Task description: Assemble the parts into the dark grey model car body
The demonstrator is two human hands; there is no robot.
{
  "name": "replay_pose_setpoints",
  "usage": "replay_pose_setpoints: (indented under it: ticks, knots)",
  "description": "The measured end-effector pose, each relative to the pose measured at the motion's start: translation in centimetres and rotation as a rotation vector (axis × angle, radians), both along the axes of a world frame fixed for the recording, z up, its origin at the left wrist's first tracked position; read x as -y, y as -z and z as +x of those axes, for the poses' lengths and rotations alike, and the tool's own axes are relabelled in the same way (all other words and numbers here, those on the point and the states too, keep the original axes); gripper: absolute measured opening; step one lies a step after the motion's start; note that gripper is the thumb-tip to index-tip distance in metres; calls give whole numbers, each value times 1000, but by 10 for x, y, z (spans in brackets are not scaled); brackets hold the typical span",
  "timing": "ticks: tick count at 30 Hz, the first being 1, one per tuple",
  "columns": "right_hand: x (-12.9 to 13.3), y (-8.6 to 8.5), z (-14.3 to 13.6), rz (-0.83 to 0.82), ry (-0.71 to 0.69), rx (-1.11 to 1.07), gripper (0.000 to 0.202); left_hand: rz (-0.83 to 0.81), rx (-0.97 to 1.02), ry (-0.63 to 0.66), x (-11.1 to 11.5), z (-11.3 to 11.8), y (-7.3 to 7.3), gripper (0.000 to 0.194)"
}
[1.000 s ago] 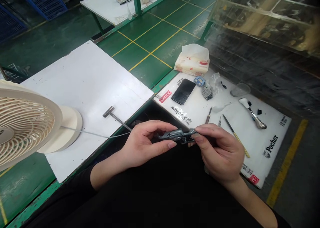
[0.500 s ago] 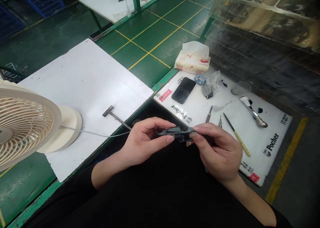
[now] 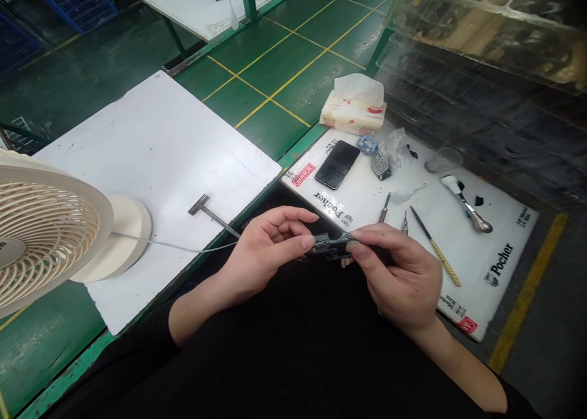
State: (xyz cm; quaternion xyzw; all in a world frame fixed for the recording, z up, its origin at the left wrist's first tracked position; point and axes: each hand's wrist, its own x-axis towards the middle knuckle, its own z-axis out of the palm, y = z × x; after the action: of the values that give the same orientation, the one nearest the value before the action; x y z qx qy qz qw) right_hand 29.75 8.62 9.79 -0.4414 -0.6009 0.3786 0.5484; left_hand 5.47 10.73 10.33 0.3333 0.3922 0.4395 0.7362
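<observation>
Both hands meet in front of the body, above the dark lap, and together they hold a small grey metal part point(image 3: 331, 243) between them. The left hand point(image 3: 263, 248) comes in from the lower left with the forearm bare; its thumb and first finger are bent and pinch the left end of the part, and the other fingers are curled loosely under it. The right hand point(image 3: 403, 278) comes from the lower right with its back turned up; its thumb and first finger are pressed on the right end of the part, so the part lies almost level between the two hands, just at the near edge of the table point(image 3: 293, 76). What kind of part it is I cannot tell, because the fingers cover much of it. Behind the right hand a white board point(image 3: 486, 248) with the word Pocher lies on the table, and on it there are a black phone point(image 3: 337, 164), a thin file with a yellow handle point(image 3: 435, 246), two small screwdrivers near it, and a tool with a white head point(image 3: 465, 203). A pack of tissues point(image 3: 354, 107) stands behind the phone. At the left a cream fan point(image 3: 46, 235) stands on a white sheet point(image 3: 151, 144), and a small T-shaped metal tool point(image 3: 207, 208) lies near its cable.
</observation>
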Motion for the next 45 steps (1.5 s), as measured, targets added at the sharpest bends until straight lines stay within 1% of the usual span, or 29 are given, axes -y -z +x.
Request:
replay_pose_setpoints:
  ticks: [7, 12, 14, 16, 19, 20, 22, 23, 24, 25, 30, 33, 36, 38, 40, 41, 42, 45]
  knots:
    - [2, 9, 2, -38, -9, -108, 31, -86, 105, -7, 0, 2, -3, 30]
    - [4, 16, 1, -152, -7, -230, 23, -21, 49, 17, 2, 0, 0, 32]
    - [2, 16, -1, -230, 5, -305, 15, 88, -19, 34, 4, -3, 4, 36]
    - [-2, 13, -3, -326, 15, -403, 9, 290, -154, 37, 4, -7, 7, 42]
    - [-6, 8, -5, -448, 3, -527, 16, 661, -407, 26, 1, -13, 10, 50]
    - [-7, 7, -6, -472, -4, -548, 19, 774, -465, 28, -1, -14, 10, 56]
    - [-7, 5, -7, -498, -5, -570, 21, 953, -543, 29, -4, -15, 9, 74]
    - [-7, 4, -7, -502, -3, -574, 21, 1015, -574, 21, -5, -15, 9, 81]
    - [-6, 4, -7, -500, -1, -576, 21, 1055, -607, 10, -5, -15, 8, 84]
    - [-6, 4, -8, -494, 2, -578, 21, 1077, -642, -2, -6, -14, 8, 82]
    - [-4, 1, -10, -461, 10, -574, 20, 1134, -733, -43, -4, -11, 6, 60]
    - [-3, 0, -11, -466, 0, -564, 20, 1196, -737, -68, -6, -9, 5, 54]
    - [0, 2, -10, -475, -10, -555, 19, 1257, -741, -94, -9, -7, 6, 54]
    - [2, 3, -6, -474, -27, -527, 17, 1266, -736, -103, -10, -8, 7, 54]
    - [3, 3, 2, -456, -83, -436, 18, 1237, -725, -96, -10, -10, 6, 54]
    - [3, 2, 7, -426, -129, -360, 23, 1214, -719, -86, -10, -12, 5, 53]
    - [3, 0, 12, -374, -175, -260, 33, 1192, -706, -74, -10, -15, 4, 53]
    - [-3, -7, 27, -120, -265, 93, 66, 1168, -640, -31, -11, -22, -2, 55]
